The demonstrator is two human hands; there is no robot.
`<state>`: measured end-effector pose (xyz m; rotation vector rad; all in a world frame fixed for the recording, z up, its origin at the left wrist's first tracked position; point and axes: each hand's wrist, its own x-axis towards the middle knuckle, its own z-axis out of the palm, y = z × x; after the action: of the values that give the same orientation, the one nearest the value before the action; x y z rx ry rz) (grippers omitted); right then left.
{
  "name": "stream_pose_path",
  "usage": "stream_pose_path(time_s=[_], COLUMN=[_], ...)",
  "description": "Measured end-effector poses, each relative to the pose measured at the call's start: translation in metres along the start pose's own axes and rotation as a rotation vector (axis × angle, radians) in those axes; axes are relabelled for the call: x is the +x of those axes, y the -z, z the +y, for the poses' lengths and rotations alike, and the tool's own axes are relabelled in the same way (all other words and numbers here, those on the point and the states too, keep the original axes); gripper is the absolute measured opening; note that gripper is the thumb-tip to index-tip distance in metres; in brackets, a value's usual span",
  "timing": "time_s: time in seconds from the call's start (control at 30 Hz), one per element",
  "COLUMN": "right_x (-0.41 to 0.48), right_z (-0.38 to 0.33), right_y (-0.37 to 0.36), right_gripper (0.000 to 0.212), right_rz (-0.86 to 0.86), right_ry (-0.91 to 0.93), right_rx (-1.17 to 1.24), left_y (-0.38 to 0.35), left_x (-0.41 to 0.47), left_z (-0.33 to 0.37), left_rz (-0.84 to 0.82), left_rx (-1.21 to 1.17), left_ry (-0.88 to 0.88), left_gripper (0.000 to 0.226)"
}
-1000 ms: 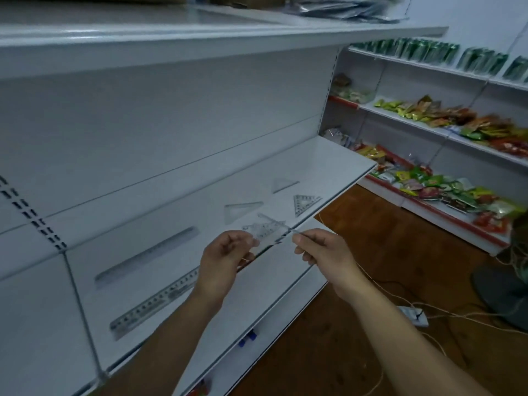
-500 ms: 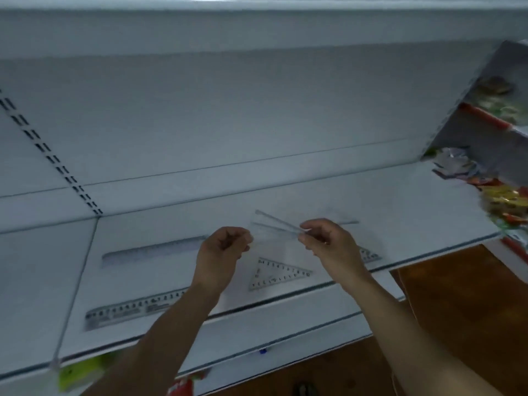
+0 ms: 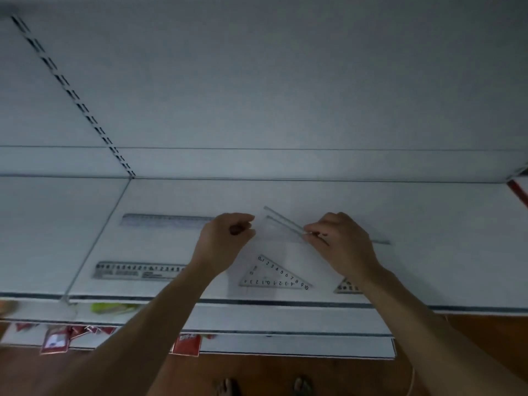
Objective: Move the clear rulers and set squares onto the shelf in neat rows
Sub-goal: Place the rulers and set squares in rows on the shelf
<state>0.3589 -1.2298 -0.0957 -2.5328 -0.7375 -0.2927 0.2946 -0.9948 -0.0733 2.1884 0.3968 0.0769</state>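
Observation:
Over the white shelf (image 3: pixel 428 252) I hold a pair of clear set squares (image 3: pixel 281 224), their edges fanned apart. My right hand (image 3: pixel 340 244) pinches their right end. My left hand (image 3: pixel 225 238) has its curled fingertips at their left corner. Flat on the shelf lie a clear ruler (image 3: pixel 168 221) at the back left and a printed ruler (image 3: pixel 140 271) in front of it. A numbered set square (image 3: pixel 275 277) lies below my hands. Another set square (image 3: pixel 347 286) is partly hidden by my right forearm. A thin clear edge (image 3: pixel 381 242) shows behind my right hand.
A slotted upright (image 3: pixel 71 92) runs up the back panel at left. On a lower shelf sit red packets (image 3: pixel 54 340) and a green item (image 3: pixel 111 308). Below are a wooden floor and bare feet (image 3: pixel 225 387). A red strip (image 3: pixel 517 192) marks the neighbouring shelf at right.
The view has swung from the aisle to face the shelf squarely. Both hands keep the set squares and now hang over the middle of the shelf, above the numbered set square.

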Motion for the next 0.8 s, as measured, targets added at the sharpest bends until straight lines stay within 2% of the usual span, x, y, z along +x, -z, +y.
stream_pose_path(time_s=[0.13,0.53,0.8], right_x=[0.000,0.001,0.002], right_z=[-0.001,0.002,0.002], right_y=[-0.002,-0.006,-0.006], right_gripper=[0.003,0.012,0.013], right_rz=[-0.028,-0.107,-0.133], right_ry=[0.005,-0.014,-0.046], right_rx=[0.011,0.002,0.021], left_y=[-0.002,-0.009,-0.010], left_x=[0.001,0.006,0.007], left_z=[-0.006,-0.022,-0.025], left_rz=[-0.025,-0.050,-0.013], left_rx=[0.067,0.182,0.238], left_ry=[-0.035,-0.148,-0.195], left_gripper=[0.027,0.031,0.024])
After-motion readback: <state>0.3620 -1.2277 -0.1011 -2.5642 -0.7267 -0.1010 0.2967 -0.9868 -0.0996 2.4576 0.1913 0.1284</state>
